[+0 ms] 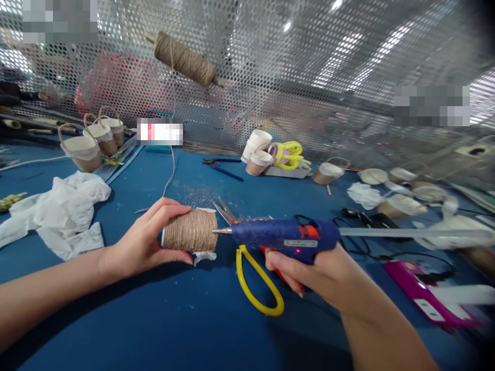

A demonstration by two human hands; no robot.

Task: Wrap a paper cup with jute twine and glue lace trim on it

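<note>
My left hand (143, 239) grips a paper cup wrapped in brown twine (195, 232), lying on its side. White fabric sticks out at the cup's right end. In my right hand (313, 275) is a blue hot glue gun (266, 237) with a red light showing and a long clear glue stick out of its back. The gun's metal nozzle points left, at the cup's right end; whether it touches the twine I cannot tell. Beneath the gun lie yellow-handled scissors (259, 304), their blades partly hidden.
Small twine-handled cups (81, 153) stand at the back left, behind crumpled white cloth (73, 206). Pliers (226, 167), stacked white cups (257, 141) and yellow scissors in a box sit at the back. A twine spool (183, 57) hangs on the mesh. Cables and a magenta power strip (421, 293) lie right.
</note>
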